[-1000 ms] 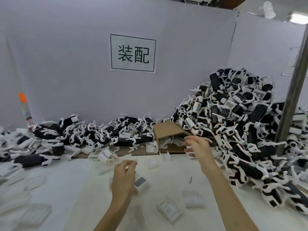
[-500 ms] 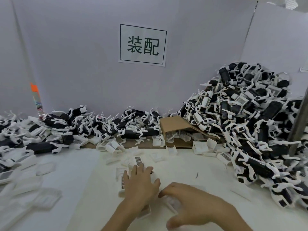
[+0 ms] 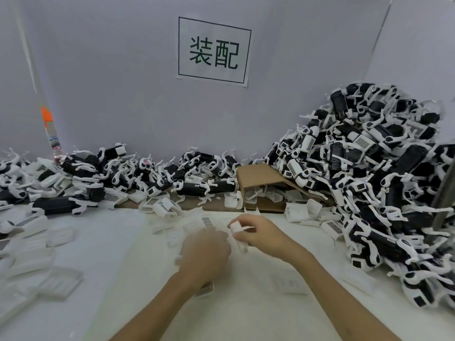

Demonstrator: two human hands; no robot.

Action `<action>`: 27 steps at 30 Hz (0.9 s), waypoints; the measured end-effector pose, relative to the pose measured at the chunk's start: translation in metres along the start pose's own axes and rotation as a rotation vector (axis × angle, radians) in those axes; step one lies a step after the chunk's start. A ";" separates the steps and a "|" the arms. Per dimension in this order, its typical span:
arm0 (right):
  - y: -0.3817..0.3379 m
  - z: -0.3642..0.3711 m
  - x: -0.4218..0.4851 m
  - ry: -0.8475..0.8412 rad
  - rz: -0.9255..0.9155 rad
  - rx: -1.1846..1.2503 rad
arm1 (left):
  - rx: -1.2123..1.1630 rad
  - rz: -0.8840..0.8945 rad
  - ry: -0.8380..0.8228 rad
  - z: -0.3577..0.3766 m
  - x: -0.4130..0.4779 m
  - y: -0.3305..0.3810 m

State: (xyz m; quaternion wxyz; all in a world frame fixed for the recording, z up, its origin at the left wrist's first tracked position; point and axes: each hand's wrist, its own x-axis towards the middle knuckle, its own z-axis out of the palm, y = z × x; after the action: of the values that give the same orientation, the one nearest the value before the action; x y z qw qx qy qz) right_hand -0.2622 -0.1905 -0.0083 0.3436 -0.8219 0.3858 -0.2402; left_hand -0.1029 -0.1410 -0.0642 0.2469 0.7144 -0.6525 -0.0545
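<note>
Plastic piece: white, smooth, blocky.

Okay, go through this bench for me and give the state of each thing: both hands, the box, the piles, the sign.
right hand: grips a small white part.
left hand: blurred, over loose white parts; grip unclear.
cardboard box: on its side, mouth open, white parts inside.
black-and-white units: heaped high at right, a lower row along the back.
sign: stuck flat on the wall.
</note>
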 end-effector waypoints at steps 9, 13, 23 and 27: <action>0.015 0.026 0.050 0.264 -0.033 -0.013 | 0.065 0.043 0.047 0.003 0.050 -0.014; 0.015 0.030 0.076 0.253 -0.092 -0.064 | 0.125 0.057 0.256 -0.001 0.076 -0.036; 0.012 -0.026 0.207 0.221 -0.109 -0.211 | 0.377 -0.023 0.340 -0.105 0.200 -0.143; 0.031 -0.048 0.277 0.266 -0.085 -0.269 | 0.230 -0.320 0.294 -0.143 0.236 -0.220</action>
State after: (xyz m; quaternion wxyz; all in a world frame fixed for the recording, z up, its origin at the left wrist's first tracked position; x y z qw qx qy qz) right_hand -0.1461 -0.4444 0.0357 0.1662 -0.8370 0.4212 -0.3072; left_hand 0.1871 -0.3212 0.0244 0.2444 0.8322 -0.4902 0.0861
